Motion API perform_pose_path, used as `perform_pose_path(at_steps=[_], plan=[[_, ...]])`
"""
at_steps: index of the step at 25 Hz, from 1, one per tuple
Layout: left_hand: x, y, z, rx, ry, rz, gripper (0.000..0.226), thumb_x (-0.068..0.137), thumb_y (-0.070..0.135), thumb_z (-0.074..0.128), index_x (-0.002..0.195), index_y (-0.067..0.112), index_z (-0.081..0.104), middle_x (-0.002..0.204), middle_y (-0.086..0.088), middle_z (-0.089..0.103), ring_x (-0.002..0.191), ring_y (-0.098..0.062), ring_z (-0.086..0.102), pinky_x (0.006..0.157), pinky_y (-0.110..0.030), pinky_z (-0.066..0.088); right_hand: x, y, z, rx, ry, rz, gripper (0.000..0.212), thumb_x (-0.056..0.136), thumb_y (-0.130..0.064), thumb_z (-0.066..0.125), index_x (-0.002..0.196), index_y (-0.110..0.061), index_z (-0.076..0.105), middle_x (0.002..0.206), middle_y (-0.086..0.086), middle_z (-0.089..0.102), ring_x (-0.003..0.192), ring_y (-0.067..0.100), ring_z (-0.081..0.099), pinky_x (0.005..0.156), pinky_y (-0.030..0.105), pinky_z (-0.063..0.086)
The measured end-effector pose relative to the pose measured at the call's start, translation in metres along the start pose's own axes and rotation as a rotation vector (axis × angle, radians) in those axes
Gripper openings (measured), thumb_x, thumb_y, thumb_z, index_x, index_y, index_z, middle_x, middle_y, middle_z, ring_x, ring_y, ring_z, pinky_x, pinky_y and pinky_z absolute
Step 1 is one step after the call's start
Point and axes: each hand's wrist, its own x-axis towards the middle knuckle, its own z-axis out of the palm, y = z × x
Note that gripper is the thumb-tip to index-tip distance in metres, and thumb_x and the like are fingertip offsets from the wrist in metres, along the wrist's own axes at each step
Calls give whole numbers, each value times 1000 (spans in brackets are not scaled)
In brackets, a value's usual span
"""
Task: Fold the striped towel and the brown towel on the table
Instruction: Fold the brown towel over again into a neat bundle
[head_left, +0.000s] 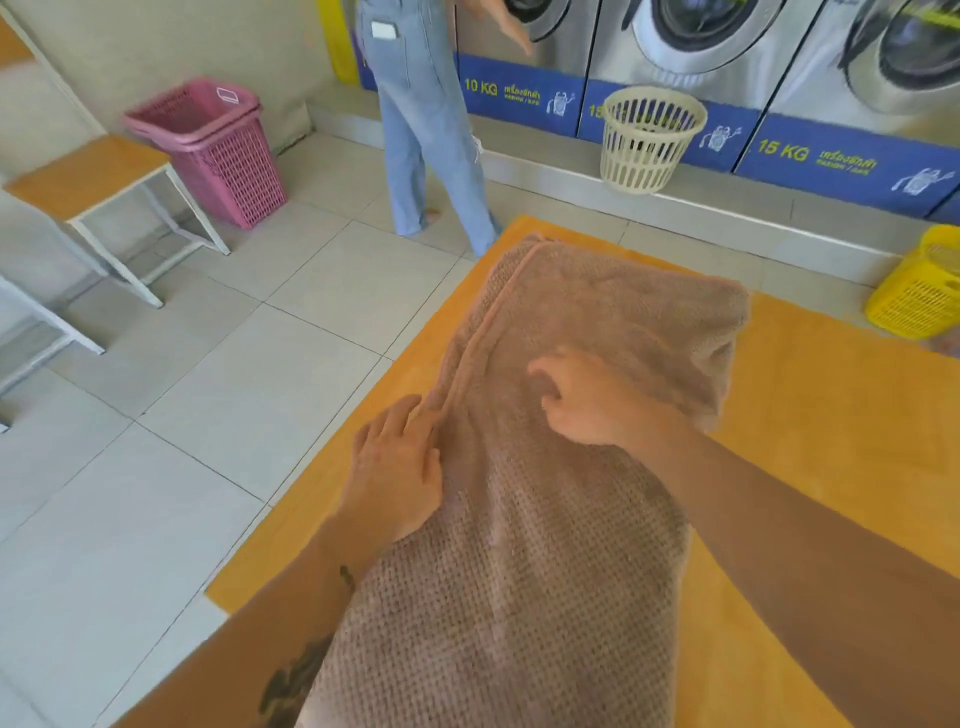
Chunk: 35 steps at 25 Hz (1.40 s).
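While the brown towel is lying lengthwise on the table, doubled into a long strip running away from the person, both hands are working its middle. The left hand is pressing flat on the strip's left edge, fingers straight and close together. The right hand is resting on top with fingers curling down into the cloth; blur is hiding whether they are pinching it.

The step looks like squaring the layers before the next fold. Doing it well is likely calling for the left palm to be anchoring the hemmed edge while the right is sweeping outward, so the far end, now humping up loosely, is lying flat.

The cloth is showing a thick waffle weave with a corded hem, soft and bulky, likely to spring back. The tabletop is looking smooth and orange. The striped towel is not showing.
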Motion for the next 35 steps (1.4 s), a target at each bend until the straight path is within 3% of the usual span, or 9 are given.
perform_pose_path(at_steps=[5,11,16,19,22,25,30,32,35], plan=[[-140,-51,10,-142,104,35,56,83,23,48,139,26,48,151,-10,31,136,-34,33,110,-55,33,-145,-39,86,-45,-3,165,50,97,-25,49,146,-29,40,152,-2,33,142,28,30,113,46,32],[-248,-75,26,-3,-21,411,77,65,15,62,140,18,48,154,-15,31,143,-36,29,111,-58,32,-269,-79,183,-76,165,282,64,89,-15,48,150,-30,33,160,0,24,148,23,19,119,43,23],[-264,-64,36,171,-112,672,114,46,11,77,151,22,32,157,-14,29,146,-31,24,111,-64,29,-327,-97,233,-199,61,372,118,71,-38,73,154,-38,-12,164,2,-12,151,31,-6,119,52,19],[-264,-59,49,250,-113,766,125,43,8,79,154,27,25,159,-16,25,147,-32,20,112,-64,25,-341,-93,258,-282,75,362,132,66,-27,72,149,-35,-29,162,7,-27,151,35,-14,119,53,16],[-262,-60,57,289,-139,752,124,57,7,74,155,34,3,163,-14,1,152,-31,-2,117,-63,8,-345,-81,274,-335,127,311,132,61,-24,72,153,-31,-22,163,15,-21,151,38,-12,120,56,13],[-262,-57,62,320,-146,706,124,58,7,72,155,35,-1,163,-13,-4,151,-31,-7,118,-63,3,-344,-62,282,-488,137,242,134,51,-26,82,157,-28,0,163,24,7,147,45,15,113,60,26],[-282,-45,64,291,-120,604,116,57,16,74,155,30,14,163,-16,5,151,-35,1,116,-66,11,-326,-54,258,-599,256,87,88,55,-24,80,135,-26,44,124,15,52,100,35,52,77,43,46],[-298,-33,63,222,-113,545,119,55,27,81,156,26,17,163,-18,10,150,-38,9,113,-67,20,-324,-59,236,-501,280,57,69,62,-23,76,127,-28,52,110,6,57,92,30,55,68,38,48],[-318,-5,54,82,-97,402,131,58,50,81,157,27,-2,163,-15,7,148,-36,13,114,-64,23,-324,-72,181,-91,189,88,56,76,-18,61,129,-34,54,115,-3,60,105,24,57,82,38,52]])
